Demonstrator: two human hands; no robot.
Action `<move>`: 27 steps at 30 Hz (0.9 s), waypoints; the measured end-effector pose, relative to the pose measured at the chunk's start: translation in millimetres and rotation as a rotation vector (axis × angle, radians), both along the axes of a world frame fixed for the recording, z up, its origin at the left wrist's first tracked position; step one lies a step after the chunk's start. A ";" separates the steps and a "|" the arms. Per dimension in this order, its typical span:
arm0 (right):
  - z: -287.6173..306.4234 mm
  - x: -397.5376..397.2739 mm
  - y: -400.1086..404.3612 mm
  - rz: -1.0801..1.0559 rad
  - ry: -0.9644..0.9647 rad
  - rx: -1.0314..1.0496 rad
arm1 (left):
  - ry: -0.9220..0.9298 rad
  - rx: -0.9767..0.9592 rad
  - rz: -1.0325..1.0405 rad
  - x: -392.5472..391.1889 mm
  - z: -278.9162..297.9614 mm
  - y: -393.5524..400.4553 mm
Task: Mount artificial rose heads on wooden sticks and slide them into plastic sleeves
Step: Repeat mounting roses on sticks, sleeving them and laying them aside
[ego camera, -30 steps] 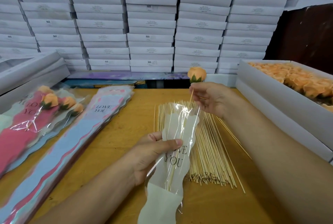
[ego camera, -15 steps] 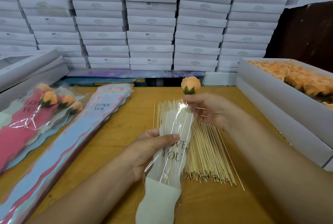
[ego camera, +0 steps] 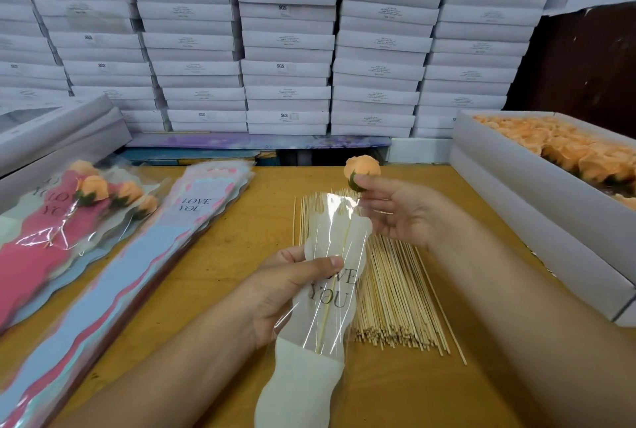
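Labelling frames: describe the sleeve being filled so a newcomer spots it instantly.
On the wooden table, in front of the loose pile of wooden sticks, the left hand grips a cream-backed clear plastic sleeve. Unlike the stacked sleeves further left, it stands alone, with a stick half inside.

The sleeve (ego camera: pixel 330 290) pinched in my left hand (ego camera: pixel 289 293) is glossy clear plastic over matt cream paper. Beyond my right hand (ego camera: pixel 402 211), the rose head (ego camera: pixel 361 169) looks soft, matt. Beneath both grips, pale bare wooden sticks (ego camera: pixel 395 293) lie on smooth wood table (ego camera: pixel 241 255).
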State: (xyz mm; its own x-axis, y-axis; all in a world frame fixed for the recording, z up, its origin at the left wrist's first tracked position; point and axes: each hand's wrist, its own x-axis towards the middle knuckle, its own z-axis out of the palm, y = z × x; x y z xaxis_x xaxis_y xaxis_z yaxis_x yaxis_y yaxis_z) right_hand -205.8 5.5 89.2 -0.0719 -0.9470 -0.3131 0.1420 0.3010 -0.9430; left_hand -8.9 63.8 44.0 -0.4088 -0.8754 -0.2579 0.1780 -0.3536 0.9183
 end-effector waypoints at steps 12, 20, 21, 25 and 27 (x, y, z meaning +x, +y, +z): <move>8.9 -10.4 -11.1 -0.043 0.065 -0.257 | -0.038 0.070 -0.023 1.0 -1.9 1.0; -6.4 -0.7 -4.3 0.050 0.203 -0.284 | -0.067 0.093 0.040 1.4 2.7 3.2; -8.0 1.0 -3.4 0.060 0.210 -0.287 | -0.063 0.089 0.047 1.8 1.6 2.3; -11.5 8.8 3.4 0.131 0.263 -0.300 | -0.048 0.075 0.061 2.3 0.1 -0.3; -12.4 13.1 7.4 0.151 0.280 -0.303 | -0.024 0.072 0.038 3.5 1.5 -0.8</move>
